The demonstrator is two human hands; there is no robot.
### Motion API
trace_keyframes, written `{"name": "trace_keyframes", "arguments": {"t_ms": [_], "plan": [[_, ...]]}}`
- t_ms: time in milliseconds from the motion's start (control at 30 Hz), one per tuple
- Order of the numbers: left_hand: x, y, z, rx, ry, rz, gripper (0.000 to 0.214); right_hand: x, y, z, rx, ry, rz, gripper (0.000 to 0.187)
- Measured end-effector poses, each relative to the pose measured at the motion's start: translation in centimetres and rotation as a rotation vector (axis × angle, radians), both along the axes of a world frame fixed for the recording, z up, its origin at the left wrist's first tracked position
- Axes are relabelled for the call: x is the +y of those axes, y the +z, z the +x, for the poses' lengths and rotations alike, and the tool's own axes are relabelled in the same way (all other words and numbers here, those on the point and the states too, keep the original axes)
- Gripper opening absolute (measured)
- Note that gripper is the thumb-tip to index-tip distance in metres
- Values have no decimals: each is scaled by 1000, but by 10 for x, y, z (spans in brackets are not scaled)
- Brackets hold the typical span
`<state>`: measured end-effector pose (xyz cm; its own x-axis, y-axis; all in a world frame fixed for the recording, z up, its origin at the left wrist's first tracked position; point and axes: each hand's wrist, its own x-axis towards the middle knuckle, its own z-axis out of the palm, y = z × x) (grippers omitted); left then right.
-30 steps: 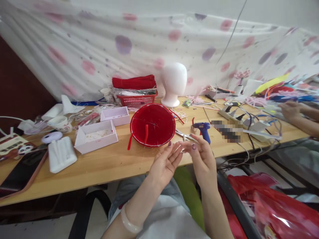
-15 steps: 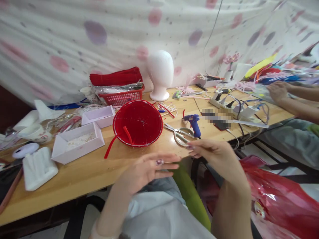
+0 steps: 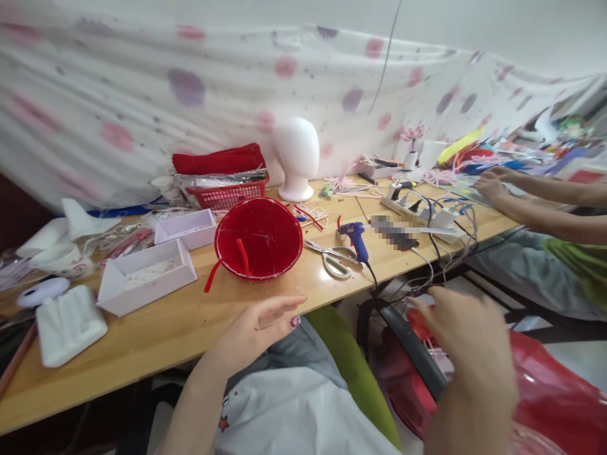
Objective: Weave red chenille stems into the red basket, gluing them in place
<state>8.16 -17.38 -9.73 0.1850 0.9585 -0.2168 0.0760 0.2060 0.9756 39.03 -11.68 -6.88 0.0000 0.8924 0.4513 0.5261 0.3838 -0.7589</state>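
Observation:
My left hand [image 3: 258, 325] hovers at the near edge of the wooden table [image 3: 199, 316], fingers stretched out and holding nothing. My right hand [image 3: 469, 344] has dropped off the table to the right, over a red plastic bag [image 3: 554, 392] and a black chair arm [image 3: 403, 335]; it is blurred and its fingers cannot be made out. A red bowl-shaped hat base [image 3: 258, 238] with a white rim lies on the table just beyond my left hand. Scissors [image 3: 332, 258] and a blue glue gun [image 3: 355, 236] lie to its right.
White trays [image 3: 147, 275] and a white foam block [image 3: 71, 323] sit on the left. A red basket [image 3: 225, 193] and a white foam head [image 3: 296, 158] stand at the back. A power strip [image 3: 417, 212] with cables lies right. Another person's hands [image 3: 490, 184] work at the far right.
My hands have separated. The right hand swung down and right off the table toward the red bag. The left hand lowered and flattened at the table edge. The view turned right.

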Motion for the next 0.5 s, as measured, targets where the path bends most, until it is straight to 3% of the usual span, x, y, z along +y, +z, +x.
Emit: {"name": "trace_keyframes", "arguments": {"t_ms": [67, 200, 267, 300, 367, 433, 500], "plan": [[-4, 3, -4, 95, 3, 0, 43, 1, 5, -12, 217, 168, -64, 33], [-9, 11, 5, 107, 153, 132, 40, 0, 4, -58, 829, 675, -382, 53], [-12, 11, 23, 171, 236, 383, 39, 1, -2, -85, 1011, 670, -466, 59], [-14, 9, 35, 238, 211, 552, 40, 2, -6, -97, 1079, 663, -497, 58], [-15, 4, 62, 363, -54, 954, 48, 6, -13, -114, 1130, 690, -530, 58], [-11, -2, 87, 484, -388, 1081, 60, 12, -18, -122, 1061, 767, -521, 60], [-1, -4, 103, 515, -480, 1147, 63, 16, -20, -122, 818, 778, -445, 69]]}}
